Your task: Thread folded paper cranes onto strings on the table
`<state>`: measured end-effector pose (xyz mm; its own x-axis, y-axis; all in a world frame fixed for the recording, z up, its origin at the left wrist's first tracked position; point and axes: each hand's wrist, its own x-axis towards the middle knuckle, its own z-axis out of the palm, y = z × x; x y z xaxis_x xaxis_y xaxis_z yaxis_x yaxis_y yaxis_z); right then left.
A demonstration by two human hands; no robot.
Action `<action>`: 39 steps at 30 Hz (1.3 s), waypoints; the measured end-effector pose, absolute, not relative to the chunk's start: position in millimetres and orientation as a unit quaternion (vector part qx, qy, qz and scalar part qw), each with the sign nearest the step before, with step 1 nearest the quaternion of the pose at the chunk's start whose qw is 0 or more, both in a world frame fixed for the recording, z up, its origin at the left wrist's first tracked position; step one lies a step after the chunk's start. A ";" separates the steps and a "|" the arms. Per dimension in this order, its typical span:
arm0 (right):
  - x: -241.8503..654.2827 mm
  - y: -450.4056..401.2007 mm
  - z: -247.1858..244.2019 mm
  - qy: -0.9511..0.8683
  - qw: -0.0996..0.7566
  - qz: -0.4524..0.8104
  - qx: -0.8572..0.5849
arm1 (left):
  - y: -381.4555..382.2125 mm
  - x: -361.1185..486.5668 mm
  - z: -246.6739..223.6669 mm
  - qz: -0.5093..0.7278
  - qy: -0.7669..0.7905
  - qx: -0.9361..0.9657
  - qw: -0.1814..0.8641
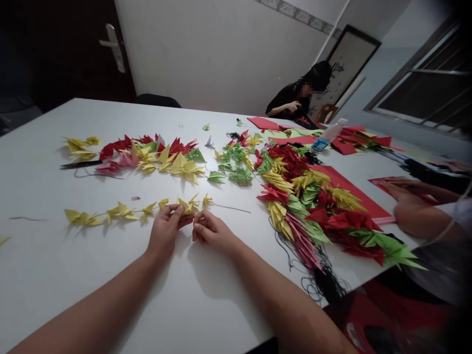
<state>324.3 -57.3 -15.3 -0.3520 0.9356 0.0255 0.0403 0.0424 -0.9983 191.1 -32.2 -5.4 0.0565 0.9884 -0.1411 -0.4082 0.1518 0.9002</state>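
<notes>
My left hand [165, 230] is closed, thumb against fingers, on a folded yellow paper crane [187, 205] of a string. Right beside it, my right hand [213, 230] has its fingers curled into a pinch; what lies between the fingertips is hidden. A row of yellow paper cranes [122, 211] threaded on a dark cord [232, 208] runs left to right past both hands, the bare cord end lying to the right. Beyond it rest strung cranes in red, yellow, pink and green [147, 157]. Black-handled scissors [81, 165] lie at their left end.
At right, a large heap of strung cranes [295, 191] has black cords [320, 280] trailing over the table edge. Behind stand a plastic bottle [329, 135] and red paper sheets [354, 189]. A co-worker's hands [409, 191] press red paper at right; another person [298, 96] sits at the far side.
</notes>
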 end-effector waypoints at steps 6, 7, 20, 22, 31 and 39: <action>322.8 -60.6 -8.6 -0.623 0.363 0.537 -0.437 | -33.2 190.6 -4.8 0.548 0.415 0.349 0.637; 322.3 -61.3 -7.2 -0.627 0.358 0.532 -0.442 | -33.4 190.3 -5.4 0.547 0.413 0.352 0.637; 320.3 -62.0 -3.6 -0.590 0.360 0.574 -0.439 | -33.6 190.4 -10.5 0.546 0.403 0.356 0.642; 320.3 -61.5 -4.8 -0.581 0.362 0.584 -0.436 | -33.7 190.2 -11.0 0.546 0.402 0.356 0.643; 321.3 -59.1 -9.0 -0.549 0.375 0.605 -0.438 | -36.0 190.1 -8.8 0.548 0.423 0.379 0.614; 319.0 -57.1 -7.4 -0.495 0.417 0.628 -0.433 | -44.4 186.1 -8.4 0.528 0.448 0.557 0.459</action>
<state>319.0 -57.1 -7.4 -0.2787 0.9514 -0.1309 -0.0951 -0.1630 -0.9820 186.1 -44.4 -8.4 0.0420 0.9831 0.1782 0.0148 -0.1789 0.9838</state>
